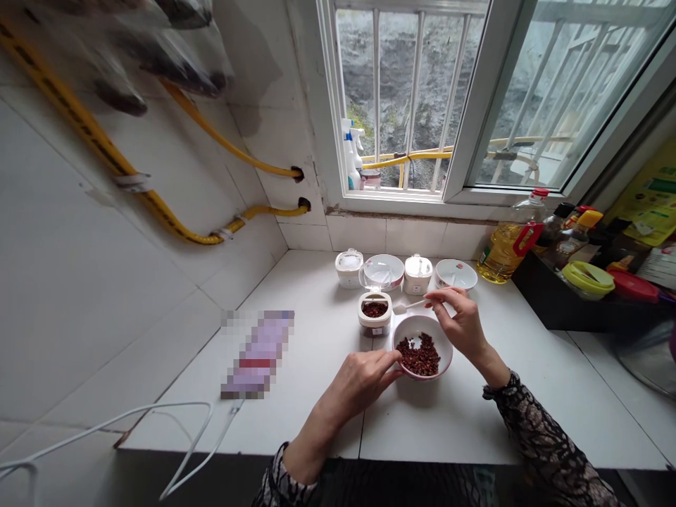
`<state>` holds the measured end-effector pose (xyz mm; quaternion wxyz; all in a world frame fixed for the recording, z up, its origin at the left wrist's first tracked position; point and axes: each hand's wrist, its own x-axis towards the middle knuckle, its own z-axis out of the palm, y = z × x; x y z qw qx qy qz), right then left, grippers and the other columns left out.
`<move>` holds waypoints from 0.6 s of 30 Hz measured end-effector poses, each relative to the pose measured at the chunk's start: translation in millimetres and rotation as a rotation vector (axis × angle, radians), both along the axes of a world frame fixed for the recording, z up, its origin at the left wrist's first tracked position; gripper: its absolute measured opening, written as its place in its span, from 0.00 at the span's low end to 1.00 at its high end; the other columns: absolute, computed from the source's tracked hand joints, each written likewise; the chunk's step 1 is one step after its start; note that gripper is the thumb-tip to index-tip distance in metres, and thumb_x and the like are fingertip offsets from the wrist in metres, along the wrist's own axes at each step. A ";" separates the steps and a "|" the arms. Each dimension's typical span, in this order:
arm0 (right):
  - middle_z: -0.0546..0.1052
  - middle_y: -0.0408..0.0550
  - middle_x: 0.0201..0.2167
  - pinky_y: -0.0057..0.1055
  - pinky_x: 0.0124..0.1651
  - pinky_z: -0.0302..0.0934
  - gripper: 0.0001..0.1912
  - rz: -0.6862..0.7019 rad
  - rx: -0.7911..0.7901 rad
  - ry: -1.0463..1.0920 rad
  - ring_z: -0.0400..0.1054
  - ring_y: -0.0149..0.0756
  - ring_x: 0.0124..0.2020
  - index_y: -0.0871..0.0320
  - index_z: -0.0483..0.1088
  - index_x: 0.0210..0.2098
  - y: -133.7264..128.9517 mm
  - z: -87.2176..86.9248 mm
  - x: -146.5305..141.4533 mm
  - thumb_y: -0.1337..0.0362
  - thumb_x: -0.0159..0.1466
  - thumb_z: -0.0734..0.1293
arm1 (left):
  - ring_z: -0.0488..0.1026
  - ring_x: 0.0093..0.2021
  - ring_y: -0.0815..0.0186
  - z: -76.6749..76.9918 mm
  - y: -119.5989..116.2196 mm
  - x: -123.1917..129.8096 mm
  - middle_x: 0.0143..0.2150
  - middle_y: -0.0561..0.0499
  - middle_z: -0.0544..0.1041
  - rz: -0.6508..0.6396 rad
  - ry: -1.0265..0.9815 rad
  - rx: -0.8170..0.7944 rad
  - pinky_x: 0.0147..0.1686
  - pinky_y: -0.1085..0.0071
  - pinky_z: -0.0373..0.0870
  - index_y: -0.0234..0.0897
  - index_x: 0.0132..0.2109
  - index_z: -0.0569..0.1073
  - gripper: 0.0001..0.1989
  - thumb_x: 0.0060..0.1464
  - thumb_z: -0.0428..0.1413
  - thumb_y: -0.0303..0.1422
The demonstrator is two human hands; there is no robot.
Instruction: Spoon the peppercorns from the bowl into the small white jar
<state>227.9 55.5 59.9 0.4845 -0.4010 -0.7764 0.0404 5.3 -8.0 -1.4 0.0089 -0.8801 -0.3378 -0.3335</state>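
Spoon (405,308) pinched in right hand (458,320), bowl (446,345) clasped by left hand (364,377): portioning peppercorns (424,359), apparently; next calls for a steady bowl.

No word, brand or number can be read in front of you. Dark printing runs along the yellow pipe (68,105) on the wall to your left, too small to make out. On your worktop (448,429), tiny illegible labels mark the open jar (374,325) and the lidded jar (417,279) behind it. To your right, print on the yellow-capped bottle (572,245) and the yellow-green packet (651,201) is blurred.
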 end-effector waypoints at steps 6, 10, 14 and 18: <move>0.80 0.45 0.24 0.42 0.50 0.59 0.10 -0.027 -0.204 -0.280 0.70 0.37 0.28 0.55 0.76 0.31 6.9 -7.6 15.7 0.72 0.60 0.63 | 0.75 0.25 0.67 2.9 -0.7 0.9 0.29 0.53 0.77 -0.020 -0.026 0.014 0.21 0.73 0.64 0.35 0.45 0.71 0.16 0.72 0.43 0.40; 0.81 0.45 0.25 0.41 0.51 0.58 0.11 0.004 -0.269 -0.315 0.70 0.37 0.30 0.56 0.76 0.31 3.9 -18.0 6.1 0.73 0.60 0.62 | 0.75 0.25 0.67 5.8 -1.0 1.0 0.29 0.53 0.77 -0.034 -0.024 0.020 0.21 0.73 0.63 0.36 0.45 0.70 0.16 0.72 0.42 0.40; 0.82 0.44 0.27 0.39 0.50 0.59 0.12 0.013 -0.340 -0.230 0.72 0.36 0.31 0.55 0.77 0.32 2.8 -20.4 0.6 0.74 0.59 0.62 | 0.76 0.25 0.67 4.4 -1.2 -0.1 0.29 0.52 0.78 -0.030 -0.018 0.016 0.22 0.73 0.64 0.35 0.45 0.70 0.14 0.72 0.44 0.38; 0.80 0.42 0.23 0.37 0.48 0.62 0.12 -0.037 -0.376 -0.131 0.72 0.36 0.28 0.55 0.77 0.30 5.9 -15.1 6.5 0.71 0.59 0.62 | 0.76 0.26 0.68 1.9 -0.9 -1.2 0.30 0.52 0.78 -0.031 -0.019 -0.018 0.23 0.74 0.66 0.36 0.46 0.71 0.12 0.71 0.47 0.37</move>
